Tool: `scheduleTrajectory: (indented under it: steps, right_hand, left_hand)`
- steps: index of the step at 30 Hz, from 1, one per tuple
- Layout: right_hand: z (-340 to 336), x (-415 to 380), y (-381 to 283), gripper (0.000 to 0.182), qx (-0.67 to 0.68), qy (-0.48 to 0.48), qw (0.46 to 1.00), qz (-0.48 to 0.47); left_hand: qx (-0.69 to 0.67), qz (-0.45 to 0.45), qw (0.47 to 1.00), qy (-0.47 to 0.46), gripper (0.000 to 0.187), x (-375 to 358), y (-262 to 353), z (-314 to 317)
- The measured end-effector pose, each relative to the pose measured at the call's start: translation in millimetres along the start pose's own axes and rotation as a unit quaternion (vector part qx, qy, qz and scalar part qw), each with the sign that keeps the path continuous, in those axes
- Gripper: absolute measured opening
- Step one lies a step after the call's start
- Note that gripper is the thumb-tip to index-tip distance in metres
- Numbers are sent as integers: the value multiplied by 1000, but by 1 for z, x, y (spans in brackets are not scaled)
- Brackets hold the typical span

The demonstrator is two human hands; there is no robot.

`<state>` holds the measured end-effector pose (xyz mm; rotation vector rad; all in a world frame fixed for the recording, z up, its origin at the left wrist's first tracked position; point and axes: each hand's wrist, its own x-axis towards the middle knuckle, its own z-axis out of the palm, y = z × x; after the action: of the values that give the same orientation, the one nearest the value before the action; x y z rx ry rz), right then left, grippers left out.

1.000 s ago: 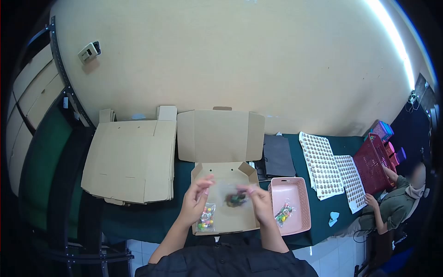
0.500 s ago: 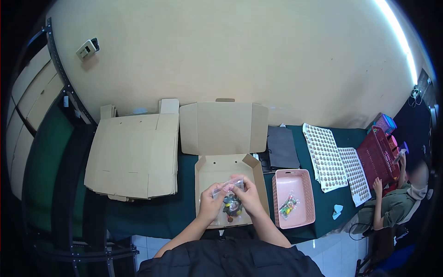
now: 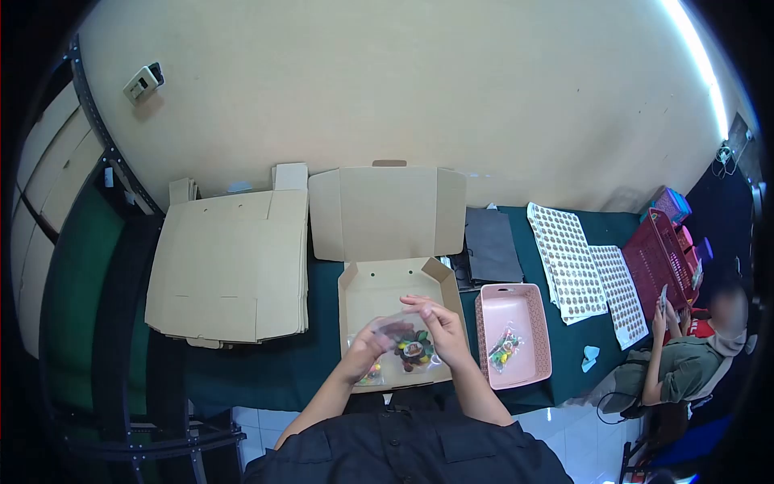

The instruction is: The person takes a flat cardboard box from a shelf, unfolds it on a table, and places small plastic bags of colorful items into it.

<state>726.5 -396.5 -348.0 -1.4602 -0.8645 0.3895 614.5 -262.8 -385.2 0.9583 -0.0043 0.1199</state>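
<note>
An open cardboard box (image 3: 387,280) lies in front of me with its lid raised towards the wall. Over it, my right hand (image 3: 443,329) pinches the upper right of a clear plastic bag (image 3: 414,352) that holds dark, green and yellow pieces. My left hand (image 3: 365,352) is at the bag's left side, its fingers blurred, so its hold cannot be made out. Below my left hand, another clear packet with yellow and red pieces (image 3: 373,376) lies in the box.
Flat cardboard boxes (image 3: 226,266) are stacked at the left. To the right are a pink basket (image 3: 542,347) with packets, a black folder (image 3: 493,246), sticker sheets (image 3: 568,262), a blue scrap (image 3: 590,357), a maroon basket (image 3: 657,266) and another person (image 3: 685,363).
My hands have moved apart and the bag now hangs more to the right. A packet in the box has come into view. The other person's hands have come together.
</note>
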Motion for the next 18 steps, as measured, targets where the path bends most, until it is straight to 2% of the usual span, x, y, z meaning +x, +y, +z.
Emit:
scheduleTrajectory:
  steps: [1,2,3,5,7,9,11,14,18]
  right_hand:
    - [4,-3,4,36,92,55,992,60]
    - [8,-4,17,36,165,105,977,81]
    - [9,-3,20,36,165,105,977,82]
    - [13,-1,23,35,260,127,954,81]
    - [23,-2,13,35,219,133,963,86]
    - [27,-9,19,36,177,140,970,91]
    - [26,-20,46,37,178,19,975,134]
    - [28,-22,38,36,185,25,969,160]
    - [22,-24,48,35,251,-3,949,193]
  left_hand:
    - [83,-11,996,0,42,-1,-2,2]
    - [207,-123,969,52,49,-2,-9,0]
    - [206,-123,969,53,49,-1,-18,-3]
    - [116,-79,986,90,49,3,-32,-4]
    - [143,-85,979,117,48,4,-16,6]
    - [118,-47,983,136,47,7,-20,-2]
    - [160,-32,972,169,45,8,-17,4]
    - [189,-30,962,195,39,5,-20,5]
    - [114,-54,971,202,44,3,-23,-1]
